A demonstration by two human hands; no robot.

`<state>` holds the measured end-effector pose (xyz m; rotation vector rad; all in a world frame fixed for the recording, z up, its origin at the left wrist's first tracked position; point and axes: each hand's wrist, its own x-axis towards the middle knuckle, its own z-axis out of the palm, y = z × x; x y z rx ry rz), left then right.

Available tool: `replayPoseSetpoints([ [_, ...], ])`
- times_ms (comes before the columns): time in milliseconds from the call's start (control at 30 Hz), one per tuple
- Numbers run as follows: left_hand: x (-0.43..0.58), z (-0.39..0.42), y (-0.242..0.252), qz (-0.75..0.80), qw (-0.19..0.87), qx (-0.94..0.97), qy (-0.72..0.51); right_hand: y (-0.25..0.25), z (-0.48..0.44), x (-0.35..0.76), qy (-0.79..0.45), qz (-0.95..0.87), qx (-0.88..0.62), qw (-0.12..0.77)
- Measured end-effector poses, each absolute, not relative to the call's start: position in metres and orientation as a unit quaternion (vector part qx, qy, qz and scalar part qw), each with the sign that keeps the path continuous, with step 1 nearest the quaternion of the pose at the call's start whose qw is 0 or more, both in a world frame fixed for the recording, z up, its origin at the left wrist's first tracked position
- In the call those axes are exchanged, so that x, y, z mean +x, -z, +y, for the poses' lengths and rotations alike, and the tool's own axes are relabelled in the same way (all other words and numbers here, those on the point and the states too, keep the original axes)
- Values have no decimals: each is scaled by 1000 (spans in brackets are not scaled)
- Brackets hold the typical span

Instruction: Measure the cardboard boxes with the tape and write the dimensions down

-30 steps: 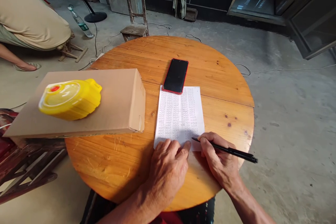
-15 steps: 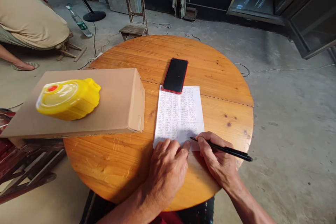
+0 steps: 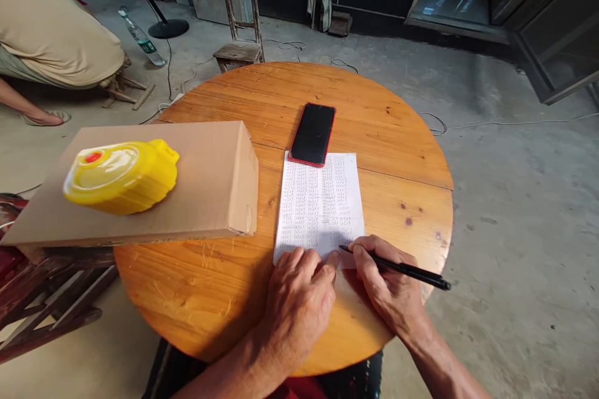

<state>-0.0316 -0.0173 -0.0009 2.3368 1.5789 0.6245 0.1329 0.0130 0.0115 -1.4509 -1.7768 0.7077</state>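
Note:
A white sheet of paper lies on the round wooden table, filled with rows of small handwritten characters. My right hand is closed around a black pen, its tip at the lower right part of the sheet. The pen's back end points right, out past the table's edge. On the sheet's bottom edge rests my left hand, laid flat with the fingers stretched forward and holding nothing. A black phone in a red case lies across the paper's top edge.
On the wooden table, at left, a cardboard box overhangs the edge, bearing a yellow plastic container. Beyond stand a small wooden chair and a plastic bottle. A person's leg shows at far left.

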Motion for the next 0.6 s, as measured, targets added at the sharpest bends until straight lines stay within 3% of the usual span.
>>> replayPoseSetpoints([
  [267, -32, -17, 0, 539, 124, 804, -218, -10, 11, 136, -302, -684, -551, 370],
  [433, -32, -16, 1, 528, 122, 805, -241, -3, 8, 139, -377, -566, -571, 460],
  [600, -33, -16, 1, 525, 129, 802, -253, 1, 9, 138, -330, -562, -572, 498],
])
